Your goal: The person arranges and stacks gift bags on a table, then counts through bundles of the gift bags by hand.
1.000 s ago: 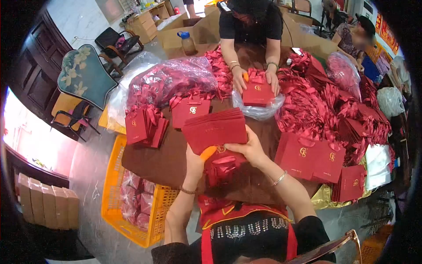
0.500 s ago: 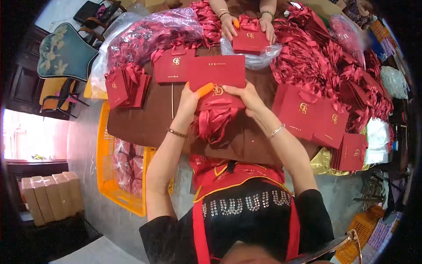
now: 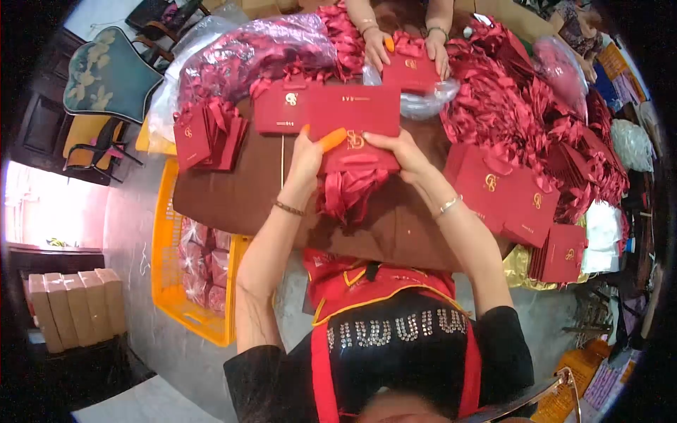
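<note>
Both of my hands grip a stack of red paper bags [image 3: 356,109] by its two sides, above the brown table [image 3: 247,201]. My left hand [image 3: 310,158], with an orange cover on its thumb, is closed on the left side. The fingers of my right hand [image 3: 405,151] are wrapped round the right side, thumb on the front near the gold logo. Red ribbon handles [image 3: 345,194] hang below the stack. Just behind it on the left lies another red bag [image 3: 278,106]. More red bags stand at the left [image 3: 208,141] and right [image 3: 490,183].
Across the table, a co-worker's hands [image 3: 437,53] hold a red bag [image 3: 410,70] over clear plastic. Ribboned bags are heaped at the right [image 3: 493,113]. A yellow crate [image 3: 166,282] with wrapped packs stands on the floor at the left, near brown cartons [image 3: 74,310].
The view has tilted down since a second ago. The stack in my hands has turned from slanted to nearly level, its front face now towards me. Both hands keep their hold.
</note>
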A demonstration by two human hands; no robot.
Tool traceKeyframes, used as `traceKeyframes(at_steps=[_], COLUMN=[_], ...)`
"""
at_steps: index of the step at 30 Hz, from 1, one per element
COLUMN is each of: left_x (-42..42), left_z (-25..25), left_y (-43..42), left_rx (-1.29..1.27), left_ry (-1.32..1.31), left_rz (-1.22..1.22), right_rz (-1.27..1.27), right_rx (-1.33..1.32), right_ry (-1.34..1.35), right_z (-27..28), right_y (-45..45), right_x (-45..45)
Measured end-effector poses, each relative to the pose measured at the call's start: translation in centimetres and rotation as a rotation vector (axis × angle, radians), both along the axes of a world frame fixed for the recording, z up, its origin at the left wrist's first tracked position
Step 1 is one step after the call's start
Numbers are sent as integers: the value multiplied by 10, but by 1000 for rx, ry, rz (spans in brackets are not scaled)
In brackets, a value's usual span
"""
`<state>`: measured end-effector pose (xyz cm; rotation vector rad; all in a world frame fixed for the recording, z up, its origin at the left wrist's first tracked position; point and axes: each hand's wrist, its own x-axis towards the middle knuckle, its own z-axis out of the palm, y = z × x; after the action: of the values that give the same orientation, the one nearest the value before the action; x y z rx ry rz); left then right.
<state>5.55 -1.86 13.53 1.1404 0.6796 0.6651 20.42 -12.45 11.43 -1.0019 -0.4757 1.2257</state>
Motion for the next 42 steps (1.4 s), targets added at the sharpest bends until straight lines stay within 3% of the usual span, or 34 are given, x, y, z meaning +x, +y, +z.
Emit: traceKeyframes(at_steps=[5, 8, 10, 13, 14, 17, 21, 26, 31, 37, 42], left_x=[0, -3, -9, -20, -23, -29, -28, -37, -46, -45, -43], left_z=[-2, -7, 12, 6, 1, 3, 0, 2, -2, -18, -26], left_y=[-1, -2, -9, -19, -23, -43, -56, -51, -45, -50, -52], left_rx=[-61, 173, 231, 181, 92, 51, 44, 110, 156, 26, -137], left_ry=[-104, 25, -76, -240, -303, -384, -445, -394, -392, -322, -452], left_rz=[-11, 16, -59, -144, -164, -56, 93, 103, 28, 77, 195], right_rz=[-69, -100, -110, -93, -75, -7, 14, 19, 28, 44, 50], right_rx=[2, 47, 40, 209, 196, 88, 115, 123, 138, 99, 78], right_ry=[-39, -154, -165, -465, -460, -783, -655, -407, -458, -448, -494], right_z=[1, 16, 30, 55, 64, 76, 66, 69, 64, 52, 53], right_y=[3, -3, -7, -14, -18, -27, -27, -27, -24, -22, -21], right_x=[-1, -2, -5, -13, -15, -19, -21, -29, -34, -32, -28])
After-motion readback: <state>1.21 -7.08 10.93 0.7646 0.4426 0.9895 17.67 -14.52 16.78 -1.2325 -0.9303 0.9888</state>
